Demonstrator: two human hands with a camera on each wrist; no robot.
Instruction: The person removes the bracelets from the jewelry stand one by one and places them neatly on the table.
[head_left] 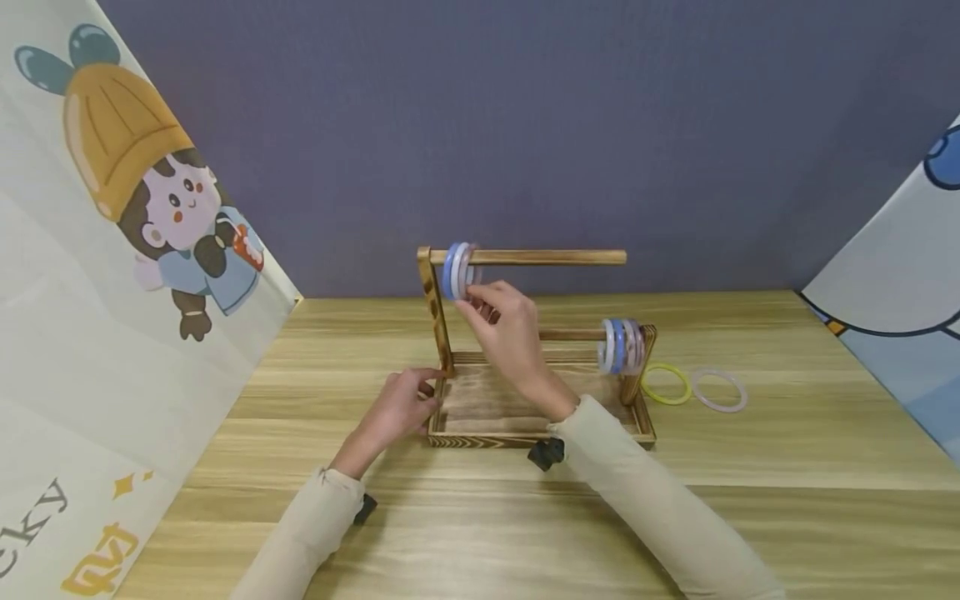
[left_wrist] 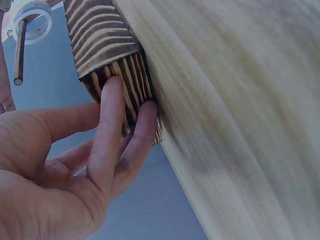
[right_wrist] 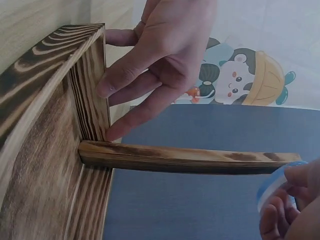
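Observation:
A wooden bangle rack with a tray base and two bars stands on the table. My right hand pinches the lower edge of a bangle in the group near the upper bar's left end. Blue and pale bangles hang there together; which one I pinch is partly hidden by my fingers. My left hand holds the left end of the tray base. In the left wrist view, its fingers press on the striped end face. On the lower bar's right end hang several white, blue and purplish bangles.
A yellow bangle and a pale pink bangle lie flat on the wood-grain table, right of the rack. A dark wall panel rises behind. Printed cartoon sheets border the left and right sides.

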